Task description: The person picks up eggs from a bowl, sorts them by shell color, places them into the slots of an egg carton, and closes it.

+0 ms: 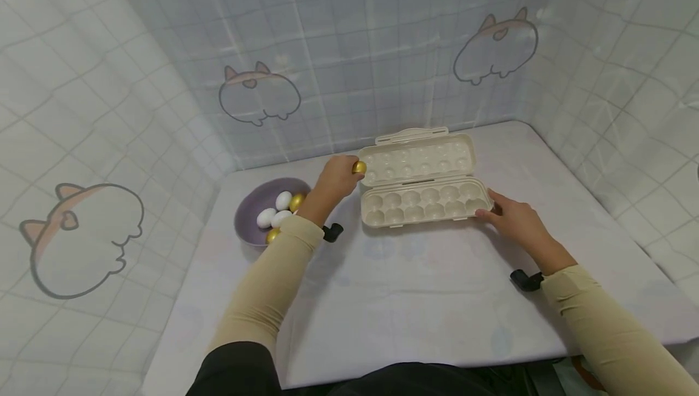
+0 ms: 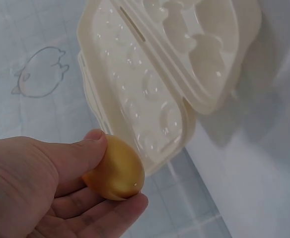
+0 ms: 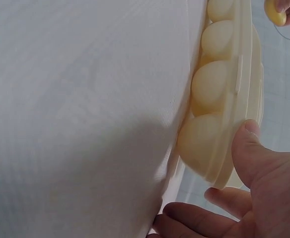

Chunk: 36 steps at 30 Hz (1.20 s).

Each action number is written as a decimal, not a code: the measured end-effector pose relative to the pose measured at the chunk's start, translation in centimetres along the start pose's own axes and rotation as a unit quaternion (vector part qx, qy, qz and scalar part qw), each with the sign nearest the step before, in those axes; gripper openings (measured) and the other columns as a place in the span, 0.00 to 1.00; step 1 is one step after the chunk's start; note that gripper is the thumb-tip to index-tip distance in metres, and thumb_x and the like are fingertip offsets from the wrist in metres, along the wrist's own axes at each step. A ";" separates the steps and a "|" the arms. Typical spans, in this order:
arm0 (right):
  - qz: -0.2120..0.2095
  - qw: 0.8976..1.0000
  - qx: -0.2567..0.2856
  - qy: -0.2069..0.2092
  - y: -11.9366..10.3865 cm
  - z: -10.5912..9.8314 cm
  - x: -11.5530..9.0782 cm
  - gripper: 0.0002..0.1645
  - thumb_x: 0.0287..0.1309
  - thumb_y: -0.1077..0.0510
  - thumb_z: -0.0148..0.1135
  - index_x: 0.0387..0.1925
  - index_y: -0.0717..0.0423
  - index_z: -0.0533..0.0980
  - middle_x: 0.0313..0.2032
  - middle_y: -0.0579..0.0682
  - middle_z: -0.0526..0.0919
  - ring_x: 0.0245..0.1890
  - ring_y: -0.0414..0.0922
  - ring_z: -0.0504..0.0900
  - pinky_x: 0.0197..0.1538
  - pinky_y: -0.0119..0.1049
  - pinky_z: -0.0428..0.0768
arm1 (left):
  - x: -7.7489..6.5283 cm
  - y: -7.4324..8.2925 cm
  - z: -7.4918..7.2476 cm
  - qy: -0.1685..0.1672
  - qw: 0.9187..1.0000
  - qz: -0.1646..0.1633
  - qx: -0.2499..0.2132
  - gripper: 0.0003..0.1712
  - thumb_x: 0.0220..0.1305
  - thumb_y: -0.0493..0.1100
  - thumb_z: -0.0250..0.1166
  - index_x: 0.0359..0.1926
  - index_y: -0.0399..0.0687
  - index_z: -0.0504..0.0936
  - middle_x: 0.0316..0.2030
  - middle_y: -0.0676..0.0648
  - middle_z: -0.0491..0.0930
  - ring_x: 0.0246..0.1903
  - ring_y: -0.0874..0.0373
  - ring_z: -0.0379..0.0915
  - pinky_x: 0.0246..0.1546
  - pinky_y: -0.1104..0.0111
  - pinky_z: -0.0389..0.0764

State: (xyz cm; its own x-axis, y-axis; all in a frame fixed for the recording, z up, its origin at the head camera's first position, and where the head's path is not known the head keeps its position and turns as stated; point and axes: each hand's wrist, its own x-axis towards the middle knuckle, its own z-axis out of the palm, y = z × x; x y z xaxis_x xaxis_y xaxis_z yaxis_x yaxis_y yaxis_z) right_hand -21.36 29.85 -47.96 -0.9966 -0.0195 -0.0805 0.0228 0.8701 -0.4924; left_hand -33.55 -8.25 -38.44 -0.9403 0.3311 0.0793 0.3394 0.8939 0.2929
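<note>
My left hand (image 1: 337, 176) pinches a golden egg (image 2: 116, 168) between thumb and fingers, held above the table by the left end of the raised lid. The cream plastic egg carton (image 1: 417, 209) lies open on the table, its lid (image 1: 417, 156) tipped back toward the wall. No eggs show in the carton's cups. At the carton's right end, my right hand (image 1: 513, 221) grips the corner, the thumb (image 3: 249, 148) on the rim and a finger by the end wall. The purple bowl (image 1: 244, 217) to the left holds white eggs (image 1: 266, 218) and golden eggs (image 1: 297, 202), partly hidden by my left forearm.
A pale cloth covers the table (image 1: 415, 299). Behind it and at both sides hang sheets (image 1: 338, 50) with a grid and cartoon animal print. Black wrist mounts (image 1: 526, 280) stick out from both wrists. The table's front edge runs close to my body.
</note>
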 end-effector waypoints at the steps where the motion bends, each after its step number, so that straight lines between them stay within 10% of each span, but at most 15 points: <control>1: 0.000 1.000 -0.001 0.001 0.0 0.0 0.0 0.54 0.75 0.30 0.53 0.82 0.64 0.53 0.66 0.73 0.76 0.65 0.73 0.74 0.65 0.70 0.72 | 0.1 0.2 0.1 0.000 1.000 0.003 -0.001 0.10 0.73 0.44 0.69 0.45 0.42 0.83 0.36 0.45 0.83 0.36 0.52 0.74 0.40 0.61 0.77; 36: -0.006 1.000 -0.004 0.007 -2.0 1.3 0.7 0.54 0.73 0.29 0.56 0.82 0.60 0.56 0.71 0.73 0.69 0.67 0.76 0.71 0.66 0.71 0.72 | 2.2 5.5 2.4 -0.024 0.999 0.042 -0.008 0.10 0.73 0.46 0.69 0.45 0.44 0.82 0.37 0.48 0.82 0.36 0.54 0.74 0.39 0.64 0.76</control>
State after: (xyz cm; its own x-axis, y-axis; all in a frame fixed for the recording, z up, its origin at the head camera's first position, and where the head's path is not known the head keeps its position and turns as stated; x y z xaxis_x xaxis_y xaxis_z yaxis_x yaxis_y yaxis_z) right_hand -21.99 27.47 -48.20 -0.9978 -0.0229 -0.0615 0.0099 0.8735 -0.4867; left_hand -33.67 -1.90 -38.98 -0.9061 0.4191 0.0576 0.4159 0.8574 0.3033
